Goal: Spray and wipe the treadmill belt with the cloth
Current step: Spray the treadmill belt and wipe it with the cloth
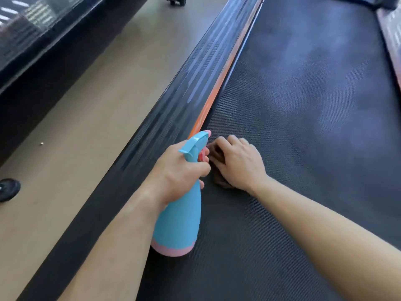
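The black ribbed treadmill belt (303, 127) fills the right of the head view. My left hand (178, 170) grips the neck of a light blue spray bottle (180, 222) with a pink base and pink trigger, held over the belt's left edge. My right hand (238, 164) presses flat on a dark brown cloth (219, 178) lying on the belt just right of the bottle. Most of the cloth is hidden under the hand. Paler patches show on the belt farther ahead.
A dark side rail (184, 88) with an orange strip (219, 83) runs along the belt's left edge. Left of it lies a tan floor (91, 118), with a black round foot (8, 189) and another machine's dark base (32, 61).
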`<state>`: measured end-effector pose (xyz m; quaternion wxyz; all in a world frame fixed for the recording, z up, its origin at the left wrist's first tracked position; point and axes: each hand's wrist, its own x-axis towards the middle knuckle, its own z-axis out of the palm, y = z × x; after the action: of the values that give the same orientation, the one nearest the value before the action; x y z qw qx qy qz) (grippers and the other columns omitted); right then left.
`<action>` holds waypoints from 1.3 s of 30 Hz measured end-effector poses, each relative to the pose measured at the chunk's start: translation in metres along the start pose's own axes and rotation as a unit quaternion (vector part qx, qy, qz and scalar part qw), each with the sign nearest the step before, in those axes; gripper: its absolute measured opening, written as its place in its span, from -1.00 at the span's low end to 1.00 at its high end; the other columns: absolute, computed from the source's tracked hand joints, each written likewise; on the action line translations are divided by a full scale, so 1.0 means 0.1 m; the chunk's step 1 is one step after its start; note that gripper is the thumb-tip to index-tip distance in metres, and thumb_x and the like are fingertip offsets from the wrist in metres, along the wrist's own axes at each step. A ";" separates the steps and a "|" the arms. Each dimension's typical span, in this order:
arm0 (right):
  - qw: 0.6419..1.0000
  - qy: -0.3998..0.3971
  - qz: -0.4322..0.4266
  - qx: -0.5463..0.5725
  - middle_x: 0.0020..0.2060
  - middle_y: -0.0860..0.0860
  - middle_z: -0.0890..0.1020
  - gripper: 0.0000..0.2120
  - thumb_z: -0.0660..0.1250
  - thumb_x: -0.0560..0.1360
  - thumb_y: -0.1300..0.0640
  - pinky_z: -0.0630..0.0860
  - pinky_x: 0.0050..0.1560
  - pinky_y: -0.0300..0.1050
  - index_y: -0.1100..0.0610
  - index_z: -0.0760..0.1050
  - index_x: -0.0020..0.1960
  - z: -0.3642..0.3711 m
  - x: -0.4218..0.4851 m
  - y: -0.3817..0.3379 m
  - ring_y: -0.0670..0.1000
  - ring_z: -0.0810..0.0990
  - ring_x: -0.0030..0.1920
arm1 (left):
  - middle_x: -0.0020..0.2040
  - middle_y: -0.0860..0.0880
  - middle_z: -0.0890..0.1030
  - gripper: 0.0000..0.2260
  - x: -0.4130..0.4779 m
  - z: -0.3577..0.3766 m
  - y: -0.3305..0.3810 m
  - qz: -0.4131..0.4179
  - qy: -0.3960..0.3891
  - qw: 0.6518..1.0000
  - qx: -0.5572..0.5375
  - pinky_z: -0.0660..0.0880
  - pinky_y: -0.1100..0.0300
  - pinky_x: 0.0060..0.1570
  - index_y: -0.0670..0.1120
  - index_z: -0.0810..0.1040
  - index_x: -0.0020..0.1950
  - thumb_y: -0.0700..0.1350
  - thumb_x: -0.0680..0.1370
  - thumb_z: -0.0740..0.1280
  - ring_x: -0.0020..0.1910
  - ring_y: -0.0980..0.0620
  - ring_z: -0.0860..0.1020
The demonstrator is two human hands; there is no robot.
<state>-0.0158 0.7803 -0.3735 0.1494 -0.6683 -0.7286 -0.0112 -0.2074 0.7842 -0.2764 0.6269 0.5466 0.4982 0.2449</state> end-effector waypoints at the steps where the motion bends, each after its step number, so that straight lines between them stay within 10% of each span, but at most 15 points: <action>1: 1.000 -0.010 0.006 -0.005 -0.09 0.06 0.52 -0.66 0.23 0.53 -0.23 0.45 -0.16 0.06 0.02 0.40 0.09 0.00 0.13 0.05 0.21 0.53 -0.09 | 0.08 -0.08 0.64 -0.43 0.00 0.02 0.00 -0.001 -0.001 1.000 0.008 0.62 0.23 -0.24 0.34 0.60 0.21 -0.33 0.48 0.32 -0.27 0.01 0.56; 7: 0.980 -0.017 0.198 -0.010 0.13 0.10 0.52 -0.66 0.21 0.59 -0.18 0.44 0.04 0.11 -0.01 0.40 0.26 0.10 0.85 0.18 0.25 0.50 0.14 | -0.03 0.02 0.67 -0.55 -0.03 0.11 0.02 -0.019 0.030 0.998 0.050 0.69 -0.14 -0.05 0.19 0.65 0.13 -0.09 0.27 0.32 -0.21 -0.03 0.65; 14: 1.000 -0.008 0.001 -0.004 -0.07 0.02 0.53 -0.64 0.21 0.53 -0.27 0.46 -0.16 0.04 -0.01 0.44 0.11 0.02 0.09 -0.03 0.17 0.55 -0.07 | 0.01 0.03 0.67 -0.44 -0.02 0.06 0.00 0.002 0.043 0.998 0.042 0.59 0.25 -0.27 0.37 0.57 0.21 -0.27 0.45 0.35 -0.18 0.01 0.60; 21: 0.973 -0.026 0.227 0.025 0.18 0.09 0.51 -0.67 0.21 0.59 -0.16 0.43 0.08 0.12 -0.04 0.40 0.28 0.12 1.00 0.11 0.24 0.49 0.19 | -0.01 0.03 0.65 -0.46 -0.04 0.12 0.02 0.003 0.041 0.998 0.055 0.58 0.28 -0.32 0.33 0.58 0.17 -0.33 0.51 0.32 -0.20 0.00 0.58; 28: 1.000 -0.011 -0.016 0.002 -0.06 0.03 0.54 -0.65 0.26 0.54 -0.25 0.48 -0.16 0.05 -0.01 0.45 0.13 0.02 0.18 -0.05 0.19 0.57 -0.07 | 0.15 -0.10 0.67 -0.42 0.02 0.01 0.00 -0.023 0.063 0.998 0.017 0.56 0.30 -0.32 0.19 0.56 0.40 -0.36 0.51 0.31 -0.16 -0.05 0.60; 35: 0.980 -0.030 0.196 0.024 0.16 0.09 0.52 -0.65 0.22 0.58 -0.21 0.46 0.06 0.13 -0.02 0.41 0.25 0.10 0.94 0.13 0.26 0.51 0.17 | -0.01 0.01 0.65 -0.46 0.00 0.08 -0.03 -0.014 0.064 0.998 0.011 0.60 0.23 -0.27 0.19 0.62 0.32 -0.29 0.43 0.36 -0.17 0.03 0.58; 39: 0.997 -0.013 0.075 0.005 0.00 0.06 0.53 -0.66 0.27 0.54 -0.22 0.51 -0.09 0.09 0.00 0.42 0.15 0.01 0.33 -0.07 0.22 0.55 0.00 | 0.00 0.04 0.68 -0.44 0.01 0.06 -0.04 -0.013 0.061 0.998 0.026 0.58 0.24 -0.26 0.25 0.62 0.30 -0.20 0.37 0.35 -0.24 0.02 0.59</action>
<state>-0.0243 0.8114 -0.3655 0.1438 -0.7202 -0.6786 0.0123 -0.2029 0.7811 -0.2811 0.5842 0.5401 0.5489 0.2563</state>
